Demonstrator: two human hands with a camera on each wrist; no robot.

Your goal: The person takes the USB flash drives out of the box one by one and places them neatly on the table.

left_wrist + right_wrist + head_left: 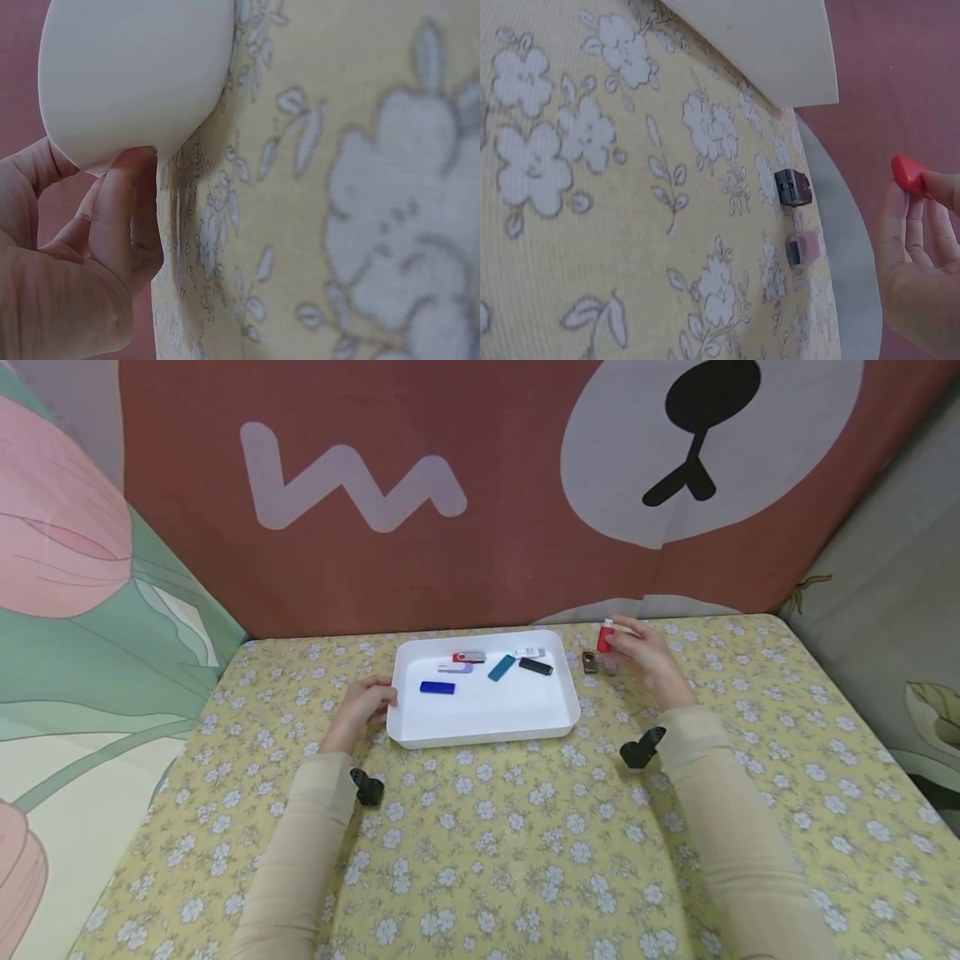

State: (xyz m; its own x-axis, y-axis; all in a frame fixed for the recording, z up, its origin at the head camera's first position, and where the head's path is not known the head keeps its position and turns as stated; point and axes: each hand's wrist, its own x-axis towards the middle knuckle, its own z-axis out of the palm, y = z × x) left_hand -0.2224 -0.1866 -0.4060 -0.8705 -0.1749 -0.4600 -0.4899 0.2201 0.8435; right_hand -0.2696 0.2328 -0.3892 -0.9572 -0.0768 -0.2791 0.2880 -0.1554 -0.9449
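Note:
My right hand (617, 642) pinches a red USB stick (604, 637) upright just above the table, right of the white tray (480, 727). In the right wrist view the red USB stick (907, 176) shows between the fingertips (939, 187). Below it a brown stick (590, 662) and a pink stick (610, 667) lie on the cloth, the brown stick (793, 187) nearer the tray than the pink stick (804, 250). My left hand (378, 697) rests on the table with loosely curled fingers (124, 217) touching the outer wall of the tray (135, 75) at its left corner.
Several USB sticks lie in the tray: blue (437, 687), red and silver (468, 657), lilac (455, 667), teal (502, 667), black (536, 667), white (529, 652). A yellow flowered cloth (525, 843) covers the table. A fabric backdrop (450, 527) rises behind it.

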